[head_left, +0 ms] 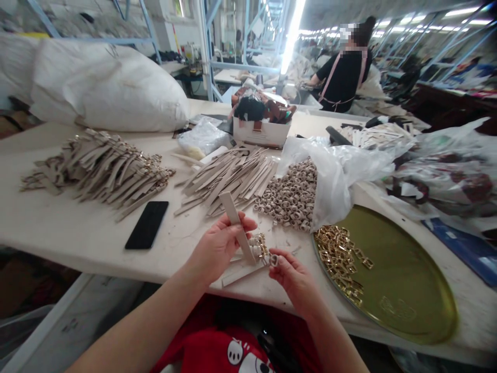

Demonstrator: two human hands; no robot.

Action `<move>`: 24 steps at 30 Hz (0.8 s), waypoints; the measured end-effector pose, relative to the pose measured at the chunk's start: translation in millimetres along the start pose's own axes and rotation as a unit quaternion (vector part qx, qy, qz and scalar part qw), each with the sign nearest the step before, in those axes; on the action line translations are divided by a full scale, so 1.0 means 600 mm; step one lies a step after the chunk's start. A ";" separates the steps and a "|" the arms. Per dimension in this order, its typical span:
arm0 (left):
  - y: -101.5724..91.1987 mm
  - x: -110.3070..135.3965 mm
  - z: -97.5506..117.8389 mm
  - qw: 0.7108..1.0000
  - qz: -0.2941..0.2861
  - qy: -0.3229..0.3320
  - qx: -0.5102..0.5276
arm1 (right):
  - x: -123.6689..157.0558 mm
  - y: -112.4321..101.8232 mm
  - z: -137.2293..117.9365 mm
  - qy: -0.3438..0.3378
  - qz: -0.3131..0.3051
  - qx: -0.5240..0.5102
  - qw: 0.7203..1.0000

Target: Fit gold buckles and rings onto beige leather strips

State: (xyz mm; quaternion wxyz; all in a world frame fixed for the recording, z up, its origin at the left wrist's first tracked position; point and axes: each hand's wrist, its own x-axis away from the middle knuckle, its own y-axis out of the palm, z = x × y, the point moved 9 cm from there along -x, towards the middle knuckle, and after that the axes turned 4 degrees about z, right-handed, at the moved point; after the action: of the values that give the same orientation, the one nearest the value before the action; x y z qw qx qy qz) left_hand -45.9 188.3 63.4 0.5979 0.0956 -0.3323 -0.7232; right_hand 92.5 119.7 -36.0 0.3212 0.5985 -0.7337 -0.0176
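My left hand (221, 243) is closed on a beige strap (233, 210), which stands tilted between thumb and fingers. A small beige loop (274, 260) is pinched in my right hand (293, 277), close to the strap's lower end. Under and between my hands lie a few straps with gold buckles (262, 243), partly hidden by my fingers. Ahead of them is a heap of loose beige straps (229, 176). A pile of small beige loops (291, 194) spills from a clear plastic bag (337, 176). Gold buckles (339, 259) sit along the left side of a round gold-green tray (404, 280).
A black phone (147, 225) lies on the white table (89, 223). Behind it is a pile of buckled straps (104, 166). Further back are a big white sack (104, 85) and a white box of scraps (264, 133). A person in black (344, 72) works beyond.
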 end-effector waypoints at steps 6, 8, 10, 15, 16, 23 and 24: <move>0.100 0.099 0.032 0.958 -0.215 0.138 -0.128 | 0.047 0.035 0.028 0.096 -0.046 -0.185 0.977; 0.113 0.131 0.000 0.930 -0.288 0.121 -0.196 | 0.055 0.033 0.026 0.097 -0.062 -0.207 0.972; 0.113 0.154 -0.027 0.896 -0.337 0.123 -0.263 | 0.058 0.027 0.026 0.093 -0.066 -0.216 0.970; 0.089 0.183 -0.077 0.797 -0.393 0.140 -0.437 | 0.059 0.016 0.020 0.056 -0.044 -0.176 0.982; 0.083 0.185 -0.084 0.785 -0.399 0.135 -0.455 | 0.059 0.018 0.016 0.046 -0.042 -0.163 0.985; 0.013 0.099 -0.080 0.880 -0.157 0.078 -0.441 | 0.067 0.041 0.001 -0.033 -0.035 -0.007 0.999; 0.008 0.089 -0.091 0.889 -0.149 0.044 -0.431 | 0.068 0.044 0.002 -0.046 -0.034 0.022 0.998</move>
State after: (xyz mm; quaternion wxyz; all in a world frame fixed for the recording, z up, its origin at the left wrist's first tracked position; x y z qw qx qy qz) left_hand -26.8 118.4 38.4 0.4794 -0.0915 0.0566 -0.8710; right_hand 65.8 90.4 -7.7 0.2733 0.6283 -0.7273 -0.0397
